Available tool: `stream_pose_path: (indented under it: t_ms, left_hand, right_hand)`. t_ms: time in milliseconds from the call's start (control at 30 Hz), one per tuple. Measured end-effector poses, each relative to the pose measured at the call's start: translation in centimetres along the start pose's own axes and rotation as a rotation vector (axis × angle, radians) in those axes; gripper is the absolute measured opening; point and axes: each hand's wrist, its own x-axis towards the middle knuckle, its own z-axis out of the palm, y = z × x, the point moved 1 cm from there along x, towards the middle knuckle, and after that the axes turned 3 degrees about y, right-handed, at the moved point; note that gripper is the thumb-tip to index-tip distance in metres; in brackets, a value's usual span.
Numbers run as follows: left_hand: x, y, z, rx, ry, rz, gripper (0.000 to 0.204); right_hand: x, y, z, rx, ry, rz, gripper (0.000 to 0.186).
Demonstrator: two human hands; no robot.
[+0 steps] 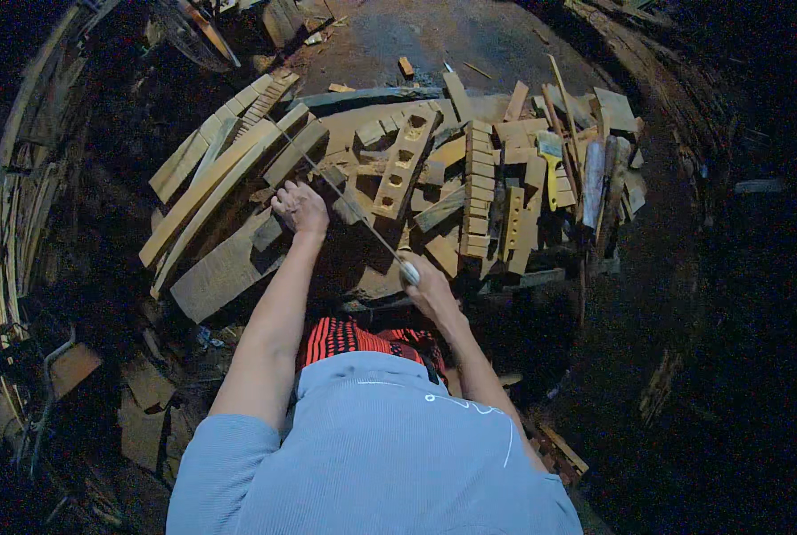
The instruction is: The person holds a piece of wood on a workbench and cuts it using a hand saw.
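My right hand (pixel 431 290) is closed round the pale handle of a handsaw (pixel 367 225). Its thin blade, seen almost edge-on, runs up and to the left across a short wooden block (pixel 297 153). My left hand (pixel 301 209) is closed at the near end of that block, its fingers curled and partly hidden. Left of the block lie long pale boards (pixel 207 198). Between the hands and farther away rests a thick wooden piece with square holes (pixel 407 160). Whether the blade sits in a cut cannot be made out.
Right of the saw lie a wooden bar with several crosswise cuts (pixel 478 189), a narrow piece with round holes (pixel 513 217) and a yellow-handled brush (pixel 552 169). A wide grey board (pixel 225 275) slants at the near left. Stacked timber lines the dark far left and right.
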Motion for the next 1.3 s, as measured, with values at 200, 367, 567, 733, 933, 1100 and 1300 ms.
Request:
stream_pose_path:
  t_ms: [200, 367, 567, 733, 933, 1100, 1300]
  left_hand:
    - [0.3, 0.1, 0.3, -0.017, 0.002, -0.041, 0.019]
    - [0.6, 0.5, -0.9, -0.033, -0.040, -0.081, 0.017]
    - [0.4, 0.6, -2.3, -0.130, -0.007, -0.046, 0.014]
    - [0.5, 0.6, -2.2, -0.070, -0.005, -0.028, 0.016]
    - [0.1, 0.3, -1.6, -0.069, 0.001, -0.060, 0.019]
    - [0.3, 0.1, -0.5, 0.016, -0.129, -0.027, 0.020]
    - [0.3, 0.5, -1.3, -0.019, -0.054, -0.034, 0.019]
  right_hand:
    - [1.4, -0.9, 0.8, 0.013, -0.046, 0.067, 0.045]
    - [-5.8, 0.3, 0.0, 0.016, -0.050, 0.164, 0.048]
    - [-13.4, 2.0, -2.3, 0.167, -0.099, 0.366, 0.068]
    - [-10.8, 2.2, -1.9, 0.147, -0.097, 0.272, 0.066]
    - [-0.7, -0.7, 0.6, 0.055, -0.093, 0.158, 0.054]
    - [2.7, -1.8, 2.3, 0.024, -0.066, 0.047, 0.063]
    - [-1.7, -0.4, 2.3, 0.075, -0.028, 0.072, 0.058]
